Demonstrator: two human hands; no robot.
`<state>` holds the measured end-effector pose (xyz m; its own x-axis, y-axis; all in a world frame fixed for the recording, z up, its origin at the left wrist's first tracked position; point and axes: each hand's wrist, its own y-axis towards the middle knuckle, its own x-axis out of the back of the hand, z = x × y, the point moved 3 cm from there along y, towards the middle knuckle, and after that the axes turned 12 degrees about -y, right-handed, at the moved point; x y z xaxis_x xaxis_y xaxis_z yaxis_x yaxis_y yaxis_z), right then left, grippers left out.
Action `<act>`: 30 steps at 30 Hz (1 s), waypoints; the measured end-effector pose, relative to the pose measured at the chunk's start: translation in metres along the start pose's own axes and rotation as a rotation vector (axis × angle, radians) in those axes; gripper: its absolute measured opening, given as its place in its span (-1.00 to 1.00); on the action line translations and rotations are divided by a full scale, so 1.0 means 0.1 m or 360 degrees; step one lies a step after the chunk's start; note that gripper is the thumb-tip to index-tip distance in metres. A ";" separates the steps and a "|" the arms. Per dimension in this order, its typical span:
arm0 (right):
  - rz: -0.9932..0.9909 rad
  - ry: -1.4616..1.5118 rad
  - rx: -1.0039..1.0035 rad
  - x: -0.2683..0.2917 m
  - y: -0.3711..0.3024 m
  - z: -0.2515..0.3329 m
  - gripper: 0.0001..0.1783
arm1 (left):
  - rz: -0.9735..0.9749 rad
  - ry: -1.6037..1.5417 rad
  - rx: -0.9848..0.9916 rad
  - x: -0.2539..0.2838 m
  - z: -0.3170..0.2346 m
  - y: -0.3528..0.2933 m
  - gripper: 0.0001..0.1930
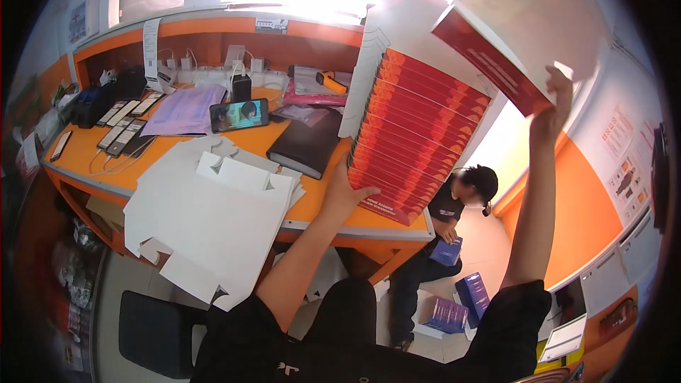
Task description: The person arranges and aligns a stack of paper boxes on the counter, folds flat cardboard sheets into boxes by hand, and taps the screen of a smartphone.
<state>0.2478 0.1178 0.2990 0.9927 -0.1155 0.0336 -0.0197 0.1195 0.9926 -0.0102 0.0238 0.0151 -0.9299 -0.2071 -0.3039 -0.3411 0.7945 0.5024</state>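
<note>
Left hand (345,195) clasps a red stepped stack (418,145), right hand (553,105) grips a raised red-edged sheet (489,62).

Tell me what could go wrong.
The left hand grips the fanned red cards at their lower left, so they might slip or splay. The right hand holds a red-and-white card up by one end; if dropped, it could fall toward the co-worker. White die-cut sheets overhang the orange table, so the nearby left forearm could knock them off.
</note>
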 end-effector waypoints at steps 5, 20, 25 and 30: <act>0.0292 -0.0740 0.0497 -0.34 0.11 -0.11 -0.54 | -0.0020 0.0035 -0.0096 0.03 0.14 -0.01 -0.02; -0.0701 -0.0037 0.0275 -0.07 0.04 -0.04 -0.77 | -0.0270 0.0332 -0.0332 0.25 0.42 0.06 -0.25; -0.1237 -0.0236 -0.0091 0.42 0.06 -0.06 -0.68 | -0.0329 0.0101 -0.0910 -0.11 -0.49 0.37 -0.53; -0.1184 0.0070 -0.0117 0.42 0.02 -0.02 -0.66 | -0.0364 0.0285 -0.0989 -0.16 -1.30 1.29 -0.63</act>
<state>0.2900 0.1151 0.3026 0.7449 -0.1523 -0.6496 0.6650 0.0909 0.7413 -0.0572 0.0558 0.1899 -0.8153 -0.4645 -0.3457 -0.4973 0.2559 0.8290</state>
